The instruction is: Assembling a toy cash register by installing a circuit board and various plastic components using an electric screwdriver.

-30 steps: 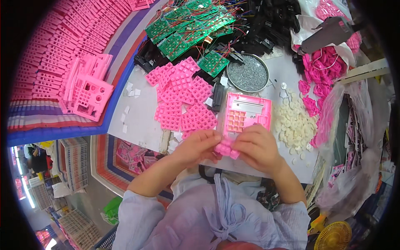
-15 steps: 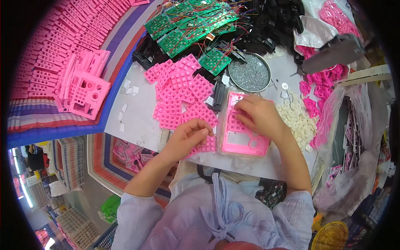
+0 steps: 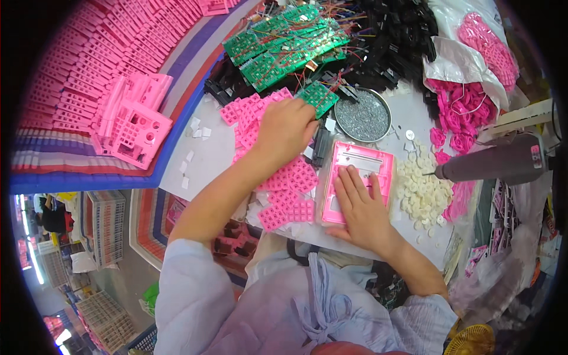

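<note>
My right hand (image 3: 364, 210) lies with fingers stretched flat across a pink plastic housing (image 3: 378, 160), covering much of its lower part. The housing rests near the table's front edge with its inner side up. My left hand (image 3: 286, 131) reaches over a heap of pink keypads (image 3: 290, 177), its fingers curled down at the lower edge of a small green circuit board (image 3: 319, 96). The left fingertips are hidden, so I cannot tell what they grip. Between the hands is a black plastic part (image 3: 322, 145).
A round metal dish of screws (image 3: 387, 115) stands behind the housing. An electric screwdriver (image 3: 497, 160) hangs at the right, above white round pieces (image 3: 417, 189). Wired green boards (image 3: 290, 50) are piled at the back. Pink housings (image 3: 139, 133) are stacked at the left.
My left hand has moved from the near keypads up and forward to the small board. My right hand has flattened from bent fingers onto the housing. The screwdriver has swung lower.
</note>
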The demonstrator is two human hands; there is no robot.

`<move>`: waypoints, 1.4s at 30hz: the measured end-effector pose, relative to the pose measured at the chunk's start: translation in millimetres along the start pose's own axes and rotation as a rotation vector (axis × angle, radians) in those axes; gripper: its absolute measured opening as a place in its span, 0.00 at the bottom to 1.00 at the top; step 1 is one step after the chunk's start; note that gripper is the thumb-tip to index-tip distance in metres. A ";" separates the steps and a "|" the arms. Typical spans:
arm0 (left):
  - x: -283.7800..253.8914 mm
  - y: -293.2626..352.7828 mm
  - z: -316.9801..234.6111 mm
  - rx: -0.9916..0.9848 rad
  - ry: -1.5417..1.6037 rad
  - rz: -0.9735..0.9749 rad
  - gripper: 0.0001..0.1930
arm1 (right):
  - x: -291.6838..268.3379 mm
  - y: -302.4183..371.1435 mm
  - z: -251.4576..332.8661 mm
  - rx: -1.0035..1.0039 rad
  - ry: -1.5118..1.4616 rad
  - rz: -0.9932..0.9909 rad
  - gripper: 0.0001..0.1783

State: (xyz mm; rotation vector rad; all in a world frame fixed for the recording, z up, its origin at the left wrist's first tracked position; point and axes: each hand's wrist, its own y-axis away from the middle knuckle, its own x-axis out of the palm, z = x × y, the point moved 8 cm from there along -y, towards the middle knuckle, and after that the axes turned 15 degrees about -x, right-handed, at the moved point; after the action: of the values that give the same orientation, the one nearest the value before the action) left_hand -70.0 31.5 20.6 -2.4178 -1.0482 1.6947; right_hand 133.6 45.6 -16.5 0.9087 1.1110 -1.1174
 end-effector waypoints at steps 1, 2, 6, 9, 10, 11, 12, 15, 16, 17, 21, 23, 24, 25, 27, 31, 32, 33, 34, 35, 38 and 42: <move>0.0 -12.9 2.5 -0.020 -0.014 -0.009 0.07 | -1.0 -0.6 -0.5 -0.002 0.002 0.009 0.57; 1.0 -25.6 2.2 -0.035 -0.022 -0.014 0.08 | -2.4 0.2 -1.6 0.004 0.005 0.019 0.58; -6.2 -54.7 20.1 -0.148 -0.059 0.063 0.13 | -7.2 -0.2 0.7 -0.004 0.021 0.035 0.57; 8.1 -47.8 0.0 -0.059 -0.197 0.121 0.15 | -7.4 2.7 -3.2 0.009 0.007 0.007 0.55; 12.0 -37.6 -3.0 -0.001 -0.244 0.053 0.15 | -7.6 1.6 -1.7 -0.004 -0.002 -0.011 0.54; 15.6 -31.7 -7.2 0.063 -0.283 -0.014 0.16 | -8.0 2.0 -2.5 -0.009 -0.009 -0.025 0.53; 21.3 -28.8 -3.1 0.075 -0.296 0.016 0.15 | -8.9 2.2 -3.3 -0.021 -0.029 -0.054 0.51; 18.7 -45.2 13.3 -0.072 -0.289 0.108 0.13 | -17.2 6.7 -6.3 -0.058 -0.093 -0.146 0.45; 4.5 -53.1 20.0 -0.109 -0.252 0.025 0.11 | -26.3 7.4 -8.0 -0.086 -0.114 -0.189 0.43; -25.3 -58.5 22.8 -0.100 -0.156 -0.101 0.11 | -34.8 6.6 -8.4 -0.128 -0.140 -0.235 0.40; -94.5 -57.7 22.3 -0.333 0.297 -0.141 0.08 | -41.1 9.7 -40.3 -0.024 -0.735 -0.439 0.31; -106.8 -31.1 -11.7 -0.153 0.292 -0.229 0.08 | -31.5 4.4 -55.7 0.192 -1.313 -0.575 0.29; -107.4 -11.2 -34.0 0.011 0.240 -0.291 0.09 | -32.3 -4.8 -55.2 0.155 -1.556 -0.670 0.27; -98.9 9.5 -50.8 0.121 0.180 -0.257 0.10 | -33.6 -15.2 -54.0 0.116 -1.794 -0.768 0.26; -90.4 51.7 -73.9 0.247 0.139 -0.148 0.15 | -34.4 -29.7 -44.7 0.067 -2.068 -0.859 0.25; -87.3 100.1 -73.2 0.071 0.528 -0.171 0.15 | -35.3 -26.6 -38.5 0.037 -2.112 -0.852 0.23; -72.9 99.9 -58.1 -0.145 0.722 -0.072 0.15 | -31.3 -25.7 -34.9 0.015 -2.115 -0.815 0.23; -57.4 103.0 -42.9 -0.366 0.930 -0.013 0.15 | -27.3 -26.1 -30.6 -0.008 -2.118 -0.776 0.22; -36.7 101.1 -40.0 -0.602 1.164 0.202 0.15 | -23.2 -25.9 -29.8 0.028 -2.036 -0.798 0.22; -14.7 108.3 -43.3 -0.840 1.386 0.427 0.15 | -19.2 -27.6 -27.7 0.063 -1.954 -0.817 0.21; -25.5 98.7 -38.1 -0.554 0.914 0.216 0.08 | 6.6 -25.8 -30.2 0.268 -1.930 -0.832 0.21; -54.7 89.6 -38.2 -0.306 0.594 -0.083 0.03 | 8.3 -32.0 -19.6 0.395 -2.094 -0.862 0.20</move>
State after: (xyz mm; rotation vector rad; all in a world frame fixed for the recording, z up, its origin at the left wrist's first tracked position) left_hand -2.6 -52.9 49.1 -2.7295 -1.3351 0.7361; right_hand 98.8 55.5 -29.5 -0.7761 -0.6363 -2.0306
